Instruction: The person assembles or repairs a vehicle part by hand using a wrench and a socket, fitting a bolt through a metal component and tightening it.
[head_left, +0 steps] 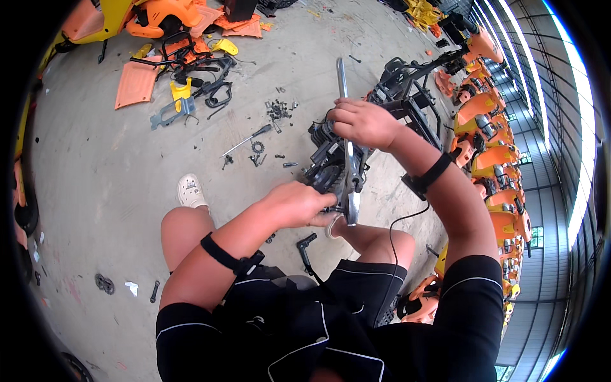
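My right hand (363, 124) is closed on a long silver metal tool (347, 159), held lengthwise over a stripped black scooter frame with its mechanical parts (324, 145). The tool's wider jointed end is low, near my left hand (302, 205). My left hand is closed beside that end, at the dark machinery; what its fingers hold is partly hidden and too small to name. A loose black bent part (305, 251) lies below, between my legs.
Loose bolts (279, 111), a screwdriver (245, 140) and chain pieces (104, 283) lie on the concrete floor (95, 191). Orange panels (135, 83) and black parts are piled at the upper left. Rows of orange-yellow scooters (490, 159) stand along the right.
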`<control>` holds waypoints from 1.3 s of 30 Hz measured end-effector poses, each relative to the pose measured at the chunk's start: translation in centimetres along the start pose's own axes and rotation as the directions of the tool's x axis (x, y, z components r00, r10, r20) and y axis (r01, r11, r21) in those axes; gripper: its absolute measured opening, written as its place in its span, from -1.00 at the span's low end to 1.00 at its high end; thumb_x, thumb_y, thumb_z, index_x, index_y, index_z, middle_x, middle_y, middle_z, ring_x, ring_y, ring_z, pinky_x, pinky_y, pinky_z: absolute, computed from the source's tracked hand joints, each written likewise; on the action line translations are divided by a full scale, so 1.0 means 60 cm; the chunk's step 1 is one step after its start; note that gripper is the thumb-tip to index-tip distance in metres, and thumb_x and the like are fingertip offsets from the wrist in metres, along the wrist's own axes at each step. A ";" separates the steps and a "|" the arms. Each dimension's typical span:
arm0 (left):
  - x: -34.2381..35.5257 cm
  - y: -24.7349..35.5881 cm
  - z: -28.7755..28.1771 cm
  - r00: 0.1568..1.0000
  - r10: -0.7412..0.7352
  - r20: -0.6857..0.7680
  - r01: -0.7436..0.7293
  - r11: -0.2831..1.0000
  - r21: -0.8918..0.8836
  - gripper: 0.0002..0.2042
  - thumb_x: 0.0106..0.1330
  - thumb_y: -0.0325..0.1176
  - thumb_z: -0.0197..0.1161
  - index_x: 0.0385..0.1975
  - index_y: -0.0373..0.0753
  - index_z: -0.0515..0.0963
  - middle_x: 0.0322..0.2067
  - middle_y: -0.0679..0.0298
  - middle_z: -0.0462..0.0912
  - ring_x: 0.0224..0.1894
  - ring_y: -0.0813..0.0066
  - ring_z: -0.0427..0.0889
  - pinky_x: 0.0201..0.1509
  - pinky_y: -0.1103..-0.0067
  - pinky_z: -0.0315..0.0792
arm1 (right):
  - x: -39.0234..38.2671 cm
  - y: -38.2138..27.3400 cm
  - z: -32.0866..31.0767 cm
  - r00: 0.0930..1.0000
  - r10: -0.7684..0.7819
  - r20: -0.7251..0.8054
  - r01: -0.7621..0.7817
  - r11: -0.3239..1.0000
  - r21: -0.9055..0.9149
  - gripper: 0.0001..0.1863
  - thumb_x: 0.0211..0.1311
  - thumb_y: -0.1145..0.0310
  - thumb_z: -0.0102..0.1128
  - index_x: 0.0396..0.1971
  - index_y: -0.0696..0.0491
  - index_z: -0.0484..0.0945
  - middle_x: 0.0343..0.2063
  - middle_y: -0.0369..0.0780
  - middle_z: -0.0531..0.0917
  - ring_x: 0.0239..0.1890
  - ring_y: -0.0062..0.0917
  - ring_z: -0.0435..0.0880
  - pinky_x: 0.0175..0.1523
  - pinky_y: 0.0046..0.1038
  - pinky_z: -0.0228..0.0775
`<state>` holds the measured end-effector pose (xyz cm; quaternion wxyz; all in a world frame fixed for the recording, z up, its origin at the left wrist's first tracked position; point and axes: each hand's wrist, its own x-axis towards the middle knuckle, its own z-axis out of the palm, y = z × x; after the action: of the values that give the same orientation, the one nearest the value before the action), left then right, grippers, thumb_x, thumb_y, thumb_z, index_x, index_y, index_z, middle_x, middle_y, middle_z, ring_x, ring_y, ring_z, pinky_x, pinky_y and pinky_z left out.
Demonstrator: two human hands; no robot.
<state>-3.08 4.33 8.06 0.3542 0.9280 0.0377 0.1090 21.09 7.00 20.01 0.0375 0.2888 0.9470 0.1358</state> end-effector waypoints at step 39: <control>0.093 -0.027 0.047 0.888 -0.459 -0.024 0.459 0.888 -0.009 -0.65 0.37 -0.05 0.08 -0.08 -0.18 0.55 -0.39 0.11 0.73 -0.32 0.14 0.74 -0.16 0.31 0.57 | 0.038 -0.108 -0.109 0.882 0.138 0.451 0.222 0.722 -0.655 -0.74 0.02 0.24 0.13 -0.37 0.00 0.73 -0.28 -0.29 0.69 0.07 -0.37 0.55 0.48 -0.21 0.04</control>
<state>3.00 4.54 5.94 0.3709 0.8908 0.2603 0.0342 14.71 1.57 24.48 0.3731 0.2553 0.7957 0.4031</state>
